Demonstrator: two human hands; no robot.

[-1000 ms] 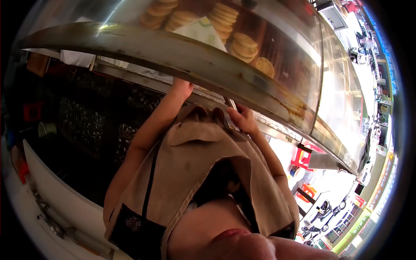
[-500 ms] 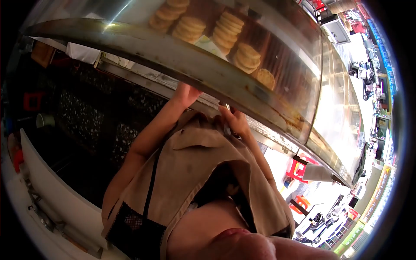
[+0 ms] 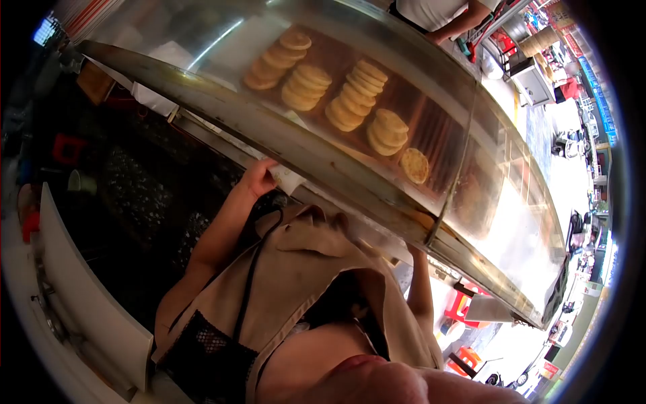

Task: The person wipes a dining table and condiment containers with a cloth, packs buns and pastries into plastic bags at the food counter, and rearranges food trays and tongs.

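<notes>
Four leaning stacks of round, flat pastries (image 3: pixel 307 87) and one single pastry (image 3: pixel 414 165) sit behind the display case's glass. Below the case's metal rim (image 3: pixel 323 165), the left hand (image 3: pixel 258 178) has its fingers bent beside a pale, paper-like piece (image 3: pixel 288 180), though whether they grip it cannot be told. The right hand (image 3: pixel 416 252) is mostly hidden under the rim, its fingers and any hold unseen.

Daylight is glaring past the right end of the glass case (image 3: pixel 336 175), bleaching the street (image 3: pixel 528 135); a white streak is reflecting near the case's left end, the floor (image 3: pixel 134 202) is lying in shadow, and fisheye distortion is bowing the edges.
</notes>
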